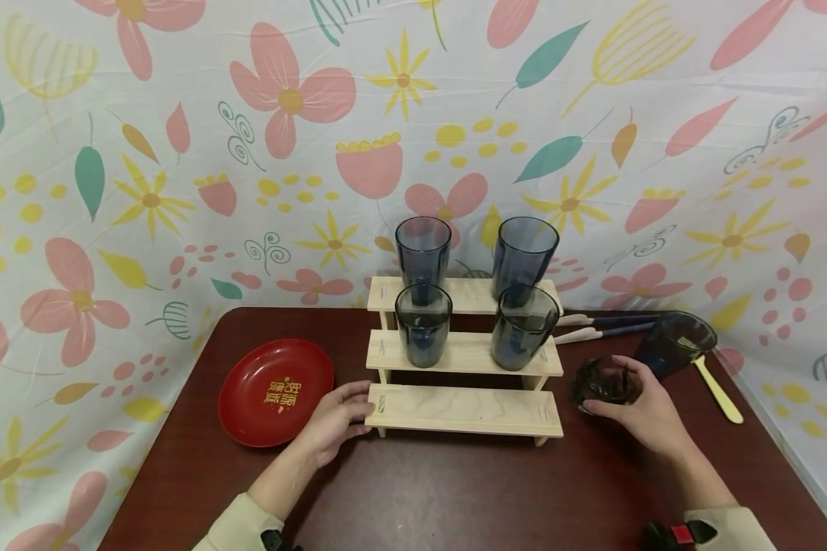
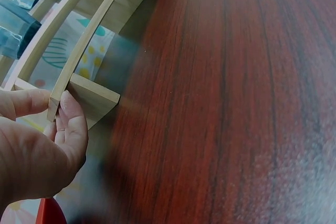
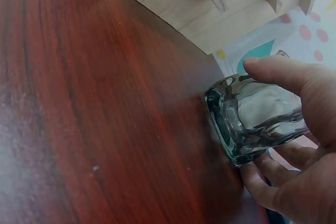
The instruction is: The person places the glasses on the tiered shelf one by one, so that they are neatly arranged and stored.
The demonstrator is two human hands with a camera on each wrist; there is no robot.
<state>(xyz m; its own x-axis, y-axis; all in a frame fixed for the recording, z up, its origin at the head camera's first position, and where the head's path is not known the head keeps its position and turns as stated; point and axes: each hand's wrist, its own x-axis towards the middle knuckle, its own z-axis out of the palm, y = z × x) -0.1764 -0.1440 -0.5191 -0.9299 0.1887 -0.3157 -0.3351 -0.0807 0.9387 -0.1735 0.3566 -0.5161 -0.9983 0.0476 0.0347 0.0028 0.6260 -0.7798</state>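
A three-step wooden display stand (image 1: pixel 465 409) occupies the middle of the table. My left hand (image 1: pixel 334 421) pinches the left end of its lowest board between thumb and fingers, as the left wrist view shows at the board edge (image 2: pixel 65 77). To the right of the stand, my right hand (image 1: pixel 651 417) holds a short, dark, clear drinking glass (image 1: pixel 596 390). In the right wrist view the thumb lies on one side of this glass (image 3: pixel 257 108) and the fingers on the other. Blue-grey tumblers stand in pairs on the upper step (image 1: pixel 423 256) and middle step (image 1: pixel 423 337).
A red plate (image 1: pixel 248 398) with gold characters lies left of the stand. At the far right is another dark tumbler (image 1: pixel 668 344), beside blue-and-white-handled utensils (image 1: pixel 627 321) and a pale yellow utensil (image 1: pixel 720 390). Behind the table hangs a flowered cloth (image 1: pixel 386 168).
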